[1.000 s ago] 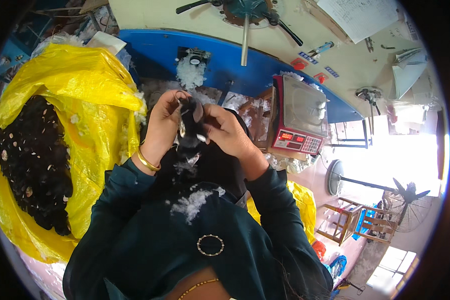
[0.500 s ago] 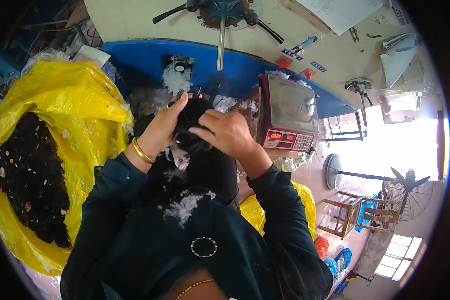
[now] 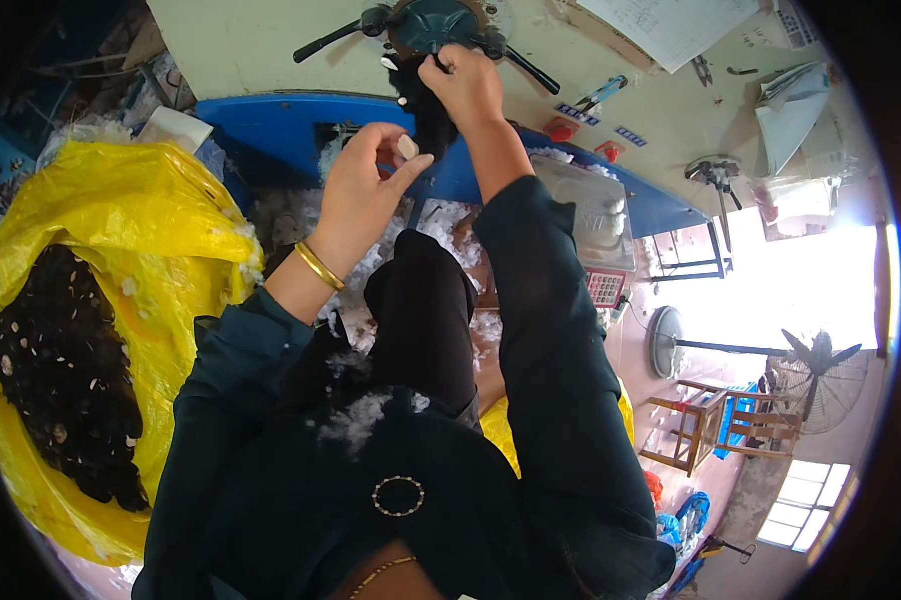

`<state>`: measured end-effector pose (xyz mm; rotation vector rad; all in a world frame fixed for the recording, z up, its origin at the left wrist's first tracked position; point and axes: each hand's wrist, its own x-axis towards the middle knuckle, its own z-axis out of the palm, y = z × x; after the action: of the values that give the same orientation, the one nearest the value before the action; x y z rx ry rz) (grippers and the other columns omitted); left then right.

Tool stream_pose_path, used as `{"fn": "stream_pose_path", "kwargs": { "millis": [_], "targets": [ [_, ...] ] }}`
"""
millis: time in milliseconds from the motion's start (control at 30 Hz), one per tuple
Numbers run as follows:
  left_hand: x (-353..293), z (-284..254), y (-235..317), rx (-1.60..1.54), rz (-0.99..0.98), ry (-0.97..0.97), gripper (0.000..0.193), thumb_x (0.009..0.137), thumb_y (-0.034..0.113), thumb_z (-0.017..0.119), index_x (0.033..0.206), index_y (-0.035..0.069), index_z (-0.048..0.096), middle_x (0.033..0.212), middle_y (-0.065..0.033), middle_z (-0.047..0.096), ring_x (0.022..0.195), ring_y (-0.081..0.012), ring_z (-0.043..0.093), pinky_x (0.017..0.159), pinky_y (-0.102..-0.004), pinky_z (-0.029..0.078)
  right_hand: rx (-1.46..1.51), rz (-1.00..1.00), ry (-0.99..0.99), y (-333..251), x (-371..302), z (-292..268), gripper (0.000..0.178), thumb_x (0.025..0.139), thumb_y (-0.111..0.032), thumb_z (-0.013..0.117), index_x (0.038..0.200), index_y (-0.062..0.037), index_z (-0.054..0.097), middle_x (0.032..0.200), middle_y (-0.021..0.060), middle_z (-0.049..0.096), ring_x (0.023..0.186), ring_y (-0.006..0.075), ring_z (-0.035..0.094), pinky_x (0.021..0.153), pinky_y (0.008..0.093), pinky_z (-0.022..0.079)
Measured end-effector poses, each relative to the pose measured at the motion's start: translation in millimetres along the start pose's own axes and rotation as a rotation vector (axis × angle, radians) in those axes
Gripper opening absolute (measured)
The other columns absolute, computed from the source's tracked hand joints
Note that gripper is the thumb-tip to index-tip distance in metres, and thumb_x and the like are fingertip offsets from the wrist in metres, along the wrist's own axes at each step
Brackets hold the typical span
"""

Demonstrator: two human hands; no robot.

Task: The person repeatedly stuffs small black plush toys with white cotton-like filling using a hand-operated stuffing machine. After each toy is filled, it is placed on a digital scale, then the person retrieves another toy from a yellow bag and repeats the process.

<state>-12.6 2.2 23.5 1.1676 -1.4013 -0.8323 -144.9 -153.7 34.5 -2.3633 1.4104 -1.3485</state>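
A limp black plush skin [image 3: 433, 118] with small pale patches hangs at the front edge of the worktable, over the metal nozzle, which is now hidden behind it. My right hand [image 3: 468, 88] pinches its upper end close to the dark round fitting [image 3: 433, 28]. Below, my left hand [image 3: 369, 180] is closed with thumb and fingers at the lower end, around a pale oval patch [image 3: 408, 147]. Whether that patch is sewn to the skin I cannot tell. On the left, a yellow woven sack [image 3: 186, 215] holds many similar black pieces [image 3: 66, 370].
A weighing scale [image 3: 586, 205] stands right of my right forearm, partly covered by it. Black handles [image 3: 526, 65] stick out from the fitting. Pliers [image 3: 603, 95], red objects [image 3: 561, 130] and papers [image 3: 671, 25] lie on the table. White fluff [image 3: 451, 225] is scattered below the edge.
Both hands have moved up and forward from above my lap, taking the black plush skin to the nozzle. My right arm now reaches across in front of the scale.
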Motion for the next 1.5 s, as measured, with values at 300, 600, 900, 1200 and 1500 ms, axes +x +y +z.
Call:
{"fn": "stream_pose_path", "kwargs": {
  "millis": [300, 600, 900, 1200, 1500],
  "targets": [
    [-33.9, -7.2, -7.7, -0.124, -0.039, -0.081, 0.031, 0.091, 0.022, 0.064, 0.107, -0.002, 0.056, 0.094, -0.0076, 0.061, 0.083, -0.0219, 0.064, 0.082, -0.0347, 0.052, 0.225, 0.214, -0.103, -43.9, -61.5, -29.7, 0.035, 0.075, -0.020, 0.067, 0.059, 0.0013, 0.044, 0.051, 0.0130, 0.031, 0.048, 0.0142, 0.029, 0.044, 0.0364, 0.030],
    [12.0, 13.9, -15.3, -0.941, -0.456, -0.171, 0.021, 0.091, 0.024, 0.065, 0.095, 0.005, 0.059, 0.090, -0.0095, 0.068, 0.077, -0.0171, 0.067, 0.075, -0.0295, 0.055, -0.114, 0.379, -0.033, -21.3, 8.3, 9.4, 0.028, 0.071, -0.030, 0.062, 0.063, -0.0029, 0.059, 0.066, 0.0188, 0.060, 0.064, 0.0409, 0.058, 0.056, 0.0453, 0.047],
    [-26.2, 11.4, -7.3, 0.040, -0.013, 0.082, 0.030, 0.085, 0.022, 0.071, 0.095, -0.005, 0.061, 0.076, -0.0153, 0.066, 0.061, -0.0186, 0.064, 0.058, -0.0301, 0.049, 0.005, 0.396, -0.279, -65.0, -46.8, -37.9, 0.025, 0.073, -0.025, 0.064, 0.065, -0.0018, 0.061, 0.070, 0.0209, 0.061, 0.068, 0.0397, 0.060, 0.059, 0.0450, 0.048],
    [15.2, 11.6, -16.7, -0.627, -0.267, -0.062, 0.031, 0.092, 0.024, 0.064, 0.104, -0.003, 0.056, 0.082, -0.0069, 0.065, 0.068, -0.0134, 0.065, 0.059, -0.0224, 0.049, 0.030, 0.360, -0.088, -39.1, -26.4, -6.4, 0.026, 0.075, -0.026, 0.062, 0.068, -0.0003, 0.063, 0.070, 0.0200, 0.061, 0.066, 0.0386, 0.061, 0.059, 0.0435, 0.048],
    [-40.1, 3.7, -43.8, -0.831, -0.061, -0.173, 0.047, 0.095, 0.026, 0.057, 0.136, 0.007, 0.044, 0.131, -0.0128, 0.053, 0.117, -0.0249, 0.055, 0.103, -0.0385, 0.042, 0.465, 0.187, 0.013, -28.9, -71.0, -14.1, 0.030, 0.076, -0.007, 0.065, 0.061, 0.0005, 0.041, 0.054, 0.0123, 0.033, 0.049, 0.0178, 0.028, 0.046, 0.0333, 0.030]
  ]
}}
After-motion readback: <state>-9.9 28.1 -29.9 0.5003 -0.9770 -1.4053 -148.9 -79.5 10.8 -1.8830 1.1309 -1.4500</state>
